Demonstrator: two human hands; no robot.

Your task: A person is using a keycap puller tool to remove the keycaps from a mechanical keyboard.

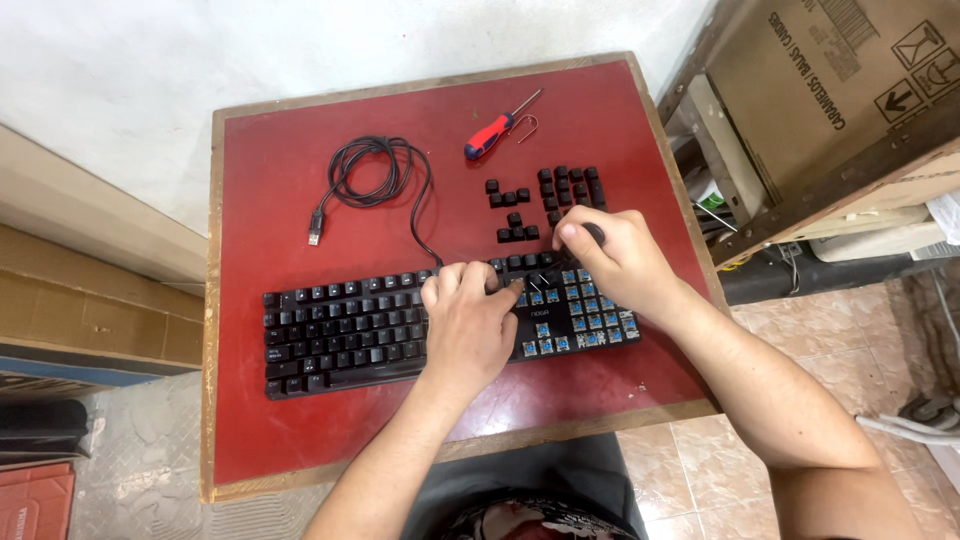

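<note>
- The left hand [468,318] lies flat on the black keyboard [345,330], over its middle part; its fingers [455,280] are curled and pressed on the top row of keys. They hold nothing.
- The right hand [612,262] is above the right end of the keyboard. Its fingers are narrow — thumb and forefinger pinch a small black keycap [593,233].
- Under and beside these fingers the keys are already off, so blue switches [590,310] show.
- Just beyond the right fingertips, on the red table [270,180], lies a group of loose black keycaps [545,200].
- Further beyond them are a screwdriver [495,130] with a red and blue handle and a small wire puller [527,126], close together.
- Beyond the left fingers the keyboard cable [370,180] is coiled — its plug lies free on the table.
</note>
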